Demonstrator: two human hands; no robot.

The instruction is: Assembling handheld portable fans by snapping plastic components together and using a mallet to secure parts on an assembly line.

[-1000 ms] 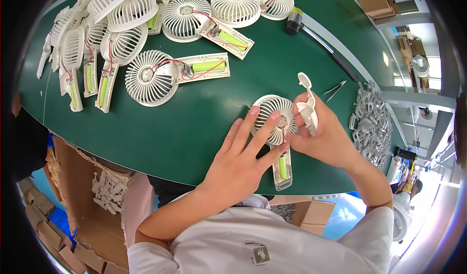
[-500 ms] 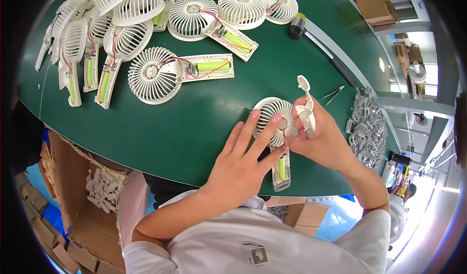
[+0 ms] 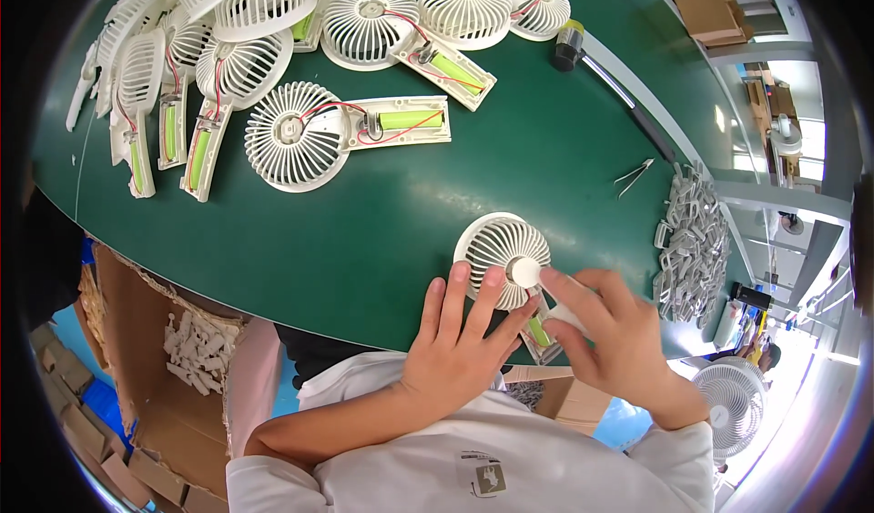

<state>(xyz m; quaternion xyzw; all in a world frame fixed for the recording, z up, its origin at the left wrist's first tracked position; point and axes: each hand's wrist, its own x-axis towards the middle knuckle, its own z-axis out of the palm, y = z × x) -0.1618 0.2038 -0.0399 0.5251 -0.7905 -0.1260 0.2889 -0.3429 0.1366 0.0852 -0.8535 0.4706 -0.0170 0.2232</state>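
Observation:
A small white fan housing [image 3: 484,238] with a slatted round grille lies near the table's front edge, its handle pointing toward me. A green battery [image 3: 539,332] shows in the handle. The spread fingers of my left hand [image 3: 462,338] rest on the grille's near side. My right hand [image 3: 621,335] grips a white plastic cover piece [image 3: 525,272], whose round disc end lies over the middle of the grille. The rest of that piece is largely hidden beneath the right fingers, above the handle.
Several similar fan halves [image 3: 296,153] with batteries and red wires lie at the far left, many piled up. A mallet [image 3: 568,49], tweezers [image 3: 635,177] and a heap of grey plastic parts [image 3: 692,249] lie to the right. A carton [image 3: 164,404] holding white pieces stands below the table's left.
My right hand has brought the white cover piece down from beside the grille onto its middle. The fan housing appears nearer the table's front edge; my left hand stays on it.

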